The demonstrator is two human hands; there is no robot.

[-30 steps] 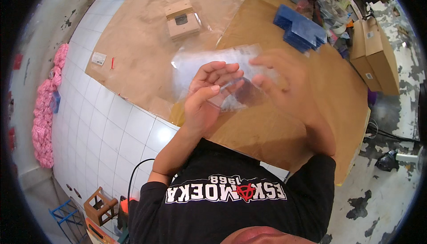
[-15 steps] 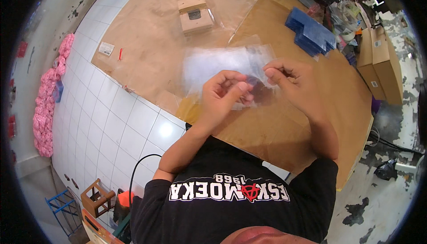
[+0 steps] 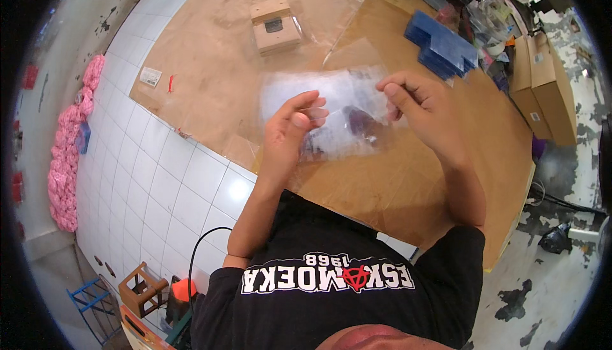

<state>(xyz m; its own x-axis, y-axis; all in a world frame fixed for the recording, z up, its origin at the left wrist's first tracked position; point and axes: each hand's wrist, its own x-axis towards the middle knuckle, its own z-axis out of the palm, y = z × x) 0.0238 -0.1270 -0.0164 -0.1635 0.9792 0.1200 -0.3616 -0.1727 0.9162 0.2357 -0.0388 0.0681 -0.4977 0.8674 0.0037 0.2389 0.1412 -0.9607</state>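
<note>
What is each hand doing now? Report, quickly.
Left hand: fingers curled on the clear plastic bag.
Right hand: pinching the same bag's upper edge.

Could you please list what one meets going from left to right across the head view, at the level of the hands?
Pink cloth bundle → white tiled floor → left hand → clear plastic bag → right hand → cardboard boxes.

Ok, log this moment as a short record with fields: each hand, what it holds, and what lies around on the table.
left hand: fingers pinch the left part of the clear plastic bag, held above the table
right hand: fingers pinch the bag's upper right edge
bag contents: small dark item, kind unclear
table: brown board top
far side: small cardboard box
far right: stack of blue pieces
right edge: tall cardboard boxes
</note>
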